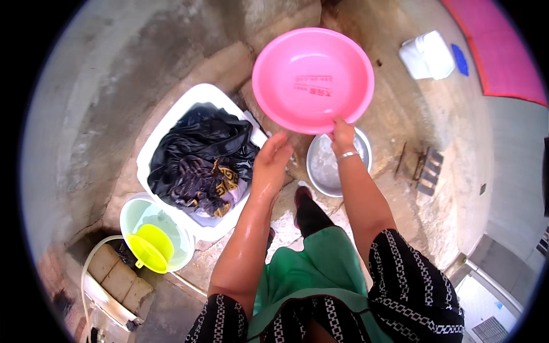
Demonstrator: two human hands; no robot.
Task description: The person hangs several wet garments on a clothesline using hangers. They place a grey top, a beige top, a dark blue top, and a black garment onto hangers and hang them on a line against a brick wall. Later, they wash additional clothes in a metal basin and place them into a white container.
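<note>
Right hand (pixel 342 136) pinches rim of round glossy pink plastic basin (pixel 313 79); left hand (pixel 272 155) open, wet, empty; dull metal bowl (pixel 320 166) beneath both hands.

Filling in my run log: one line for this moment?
right hand: grips pink basin rim, raised | left hand: open, empty | below: metal bowl

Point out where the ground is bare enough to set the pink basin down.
Bare concrete lies left of the white tub, and right of the metal bowl below the white canister. It is crowded around the white tub, the pale bucket and the metal bowl. The right hand holds the pink basin.
</note>
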